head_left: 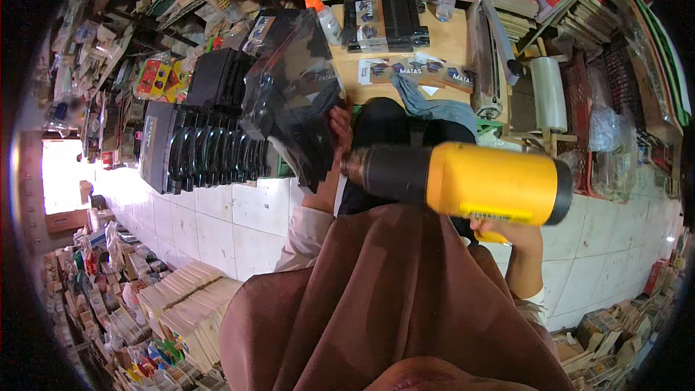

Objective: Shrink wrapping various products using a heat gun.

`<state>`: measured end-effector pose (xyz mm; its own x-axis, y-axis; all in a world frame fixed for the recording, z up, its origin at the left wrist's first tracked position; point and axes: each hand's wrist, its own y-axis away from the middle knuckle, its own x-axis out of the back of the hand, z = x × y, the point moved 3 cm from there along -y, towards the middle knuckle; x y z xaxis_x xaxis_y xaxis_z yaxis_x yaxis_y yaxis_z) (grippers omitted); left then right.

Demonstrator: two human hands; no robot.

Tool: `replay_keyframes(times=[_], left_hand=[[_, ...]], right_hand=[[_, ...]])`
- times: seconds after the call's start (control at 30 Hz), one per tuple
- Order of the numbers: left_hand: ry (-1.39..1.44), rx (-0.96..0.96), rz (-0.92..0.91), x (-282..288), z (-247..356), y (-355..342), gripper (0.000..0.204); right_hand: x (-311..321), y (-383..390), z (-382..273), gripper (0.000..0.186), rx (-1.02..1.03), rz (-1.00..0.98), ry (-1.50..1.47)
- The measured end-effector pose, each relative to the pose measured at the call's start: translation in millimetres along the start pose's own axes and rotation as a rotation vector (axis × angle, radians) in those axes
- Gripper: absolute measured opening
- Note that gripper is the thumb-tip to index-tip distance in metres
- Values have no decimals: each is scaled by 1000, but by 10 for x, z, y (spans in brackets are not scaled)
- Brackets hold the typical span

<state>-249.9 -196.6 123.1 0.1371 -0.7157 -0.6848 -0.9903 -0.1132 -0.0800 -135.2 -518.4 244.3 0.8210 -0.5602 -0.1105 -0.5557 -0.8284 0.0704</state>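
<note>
My left hand (340, 129) grips the right edge of a black flat item in loose clear plastic film (286, 98), raised left of centre and tilted. My right hand (499, 232) is wrapped round the grip of a yellow and black heat gun (492, 181), held level with its nozzle pointing left, close to the package and my left hand. Whether nozzle and film touch I cannot tell. Behind, the wooden worktop (452, 40) bears a stack of wrapped black items (391, 18), printed strips (413, 65), a grey cloth (434, 108) and a glue bottle (333, 32) with an orange cap.
Stacks of black items (203, 148) stand at the left. A small water bottle (445, 3) is at the back, a plastic roll (550, 94) and red crate (579, 123) at the right. Crowded shelves surround the tiled floor (257, 221), with cardboard piles (184, 304) at lower left.
</note>
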Motion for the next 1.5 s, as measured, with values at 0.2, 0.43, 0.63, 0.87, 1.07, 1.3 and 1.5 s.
replay_keyframes(times=[0.2, 0.43, 0.63, 0.87, 1.07, 1.3, 1.5], left_hand=[[18, -99, 75, 111, 118, -156, 46], [44, -161, 181, 325, 284, -653, 44], [-1221, -607, 227, 40, 493, -1521, 44], [-1327, -894, 313, 284, 952, -2522, 36], [-1100, -1110, 535, 382, 1306, -2836, 42], [-1198, -734, 494, 326, 1436, -2729, 84], [-1345, -588, 540, 10, 1498, -1796, 99]], right_hand=[[8, -15, 20, 47, -87, 65, -148], [254, -61, -7, 57, -15, 233, -254], [411, 99, 100, 55, -41, 399, -161], [502, 291, 229, 62, -17, 704, -245], [517, 282, 232, 54, 12, 705, -290], [492, -73, 130, 36, -106, 744, -123], [150, -796, 269, 31, -241, 517, 322]])
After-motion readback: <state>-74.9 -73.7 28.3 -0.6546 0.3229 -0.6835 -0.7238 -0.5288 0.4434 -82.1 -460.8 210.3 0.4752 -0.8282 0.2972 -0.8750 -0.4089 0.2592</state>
